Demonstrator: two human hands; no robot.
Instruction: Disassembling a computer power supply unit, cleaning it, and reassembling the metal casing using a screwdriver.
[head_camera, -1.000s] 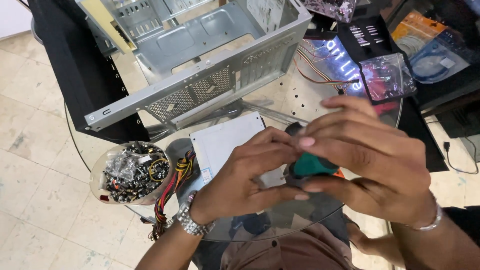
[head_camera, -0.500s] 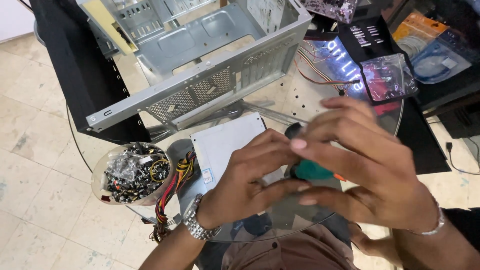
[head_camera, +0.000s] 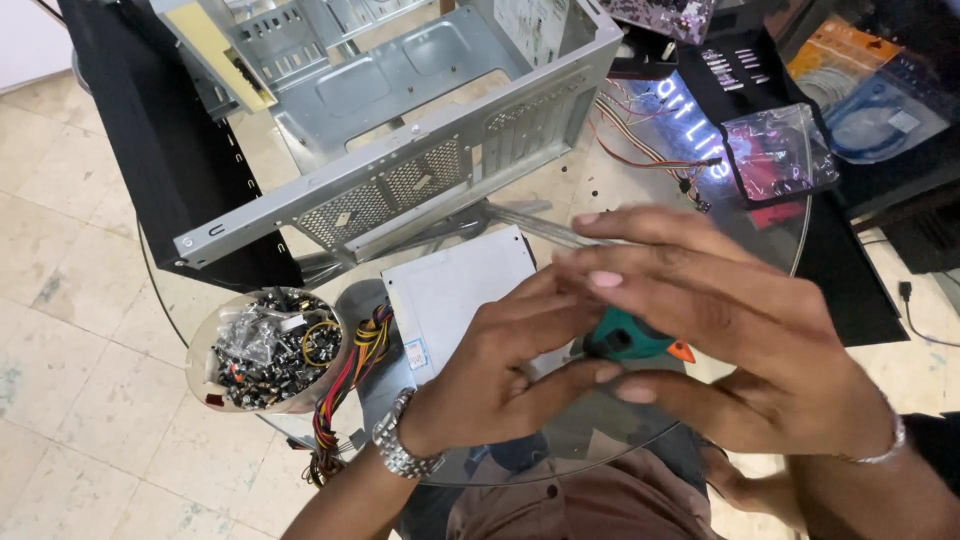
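Observation:
Both my hands meet over the near edge of a round glass table. My left hand, with a metal watch on the wrist, and my right hand, with a thin bracelet, are both closed around a small teal-green tool handle with an orange end. My fingers hide most of it. Just beyond my left hand lies a grey power supply box with a bundle of coloured wires trailing off its left side.
An open metal computer case lies on its side at the back of the table. A clear bowl of screws and small parts stands at the left edge. Plastic bags of parts and cables lie at the right. Tiled floor shows at the left.
My hands have stayed together on the teal tool, shifting only slightly. The view has barely moved.

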